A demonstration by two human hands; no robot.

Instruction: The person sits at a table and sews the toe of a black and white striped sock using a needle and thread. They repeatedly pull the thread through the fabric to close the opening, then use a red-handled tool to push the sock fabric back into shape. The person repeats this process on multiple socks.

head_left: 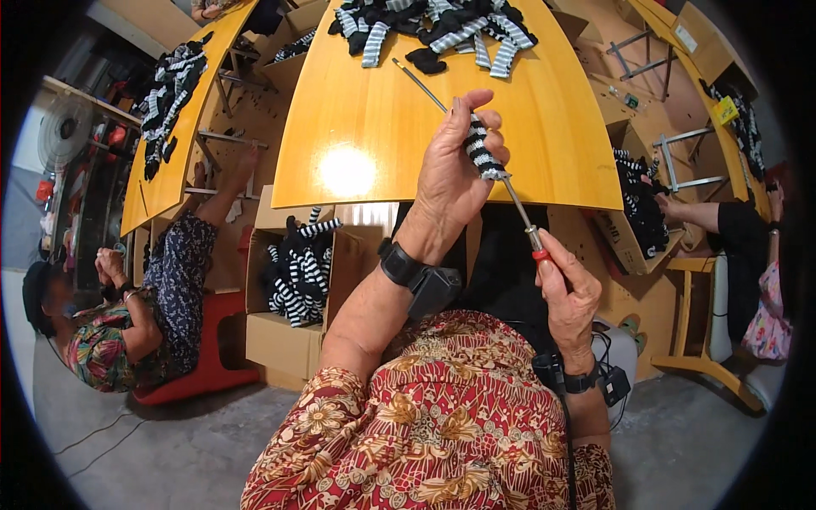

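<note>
My left hand is closed around a small black-and-white striped knitted piece, over the near part of the table. A metal rod tool with a red handle enters the knit's lower end. Gripping that handle, my right hand is lower and to the right, with thumb and forefinger along it. Beyond my left hand a thin rod with a yellowish tip points to the far left; my fingers hide whether it is the same rod. Farther off on the table lies a pile of striped and black knitted pieces.
The yellow table ends just before me. Cardboard boxes of striped knits stand below it, left and right. A person sits on a red stool at left; another person's arm shows at right. Side tables hold more knits.
</note>
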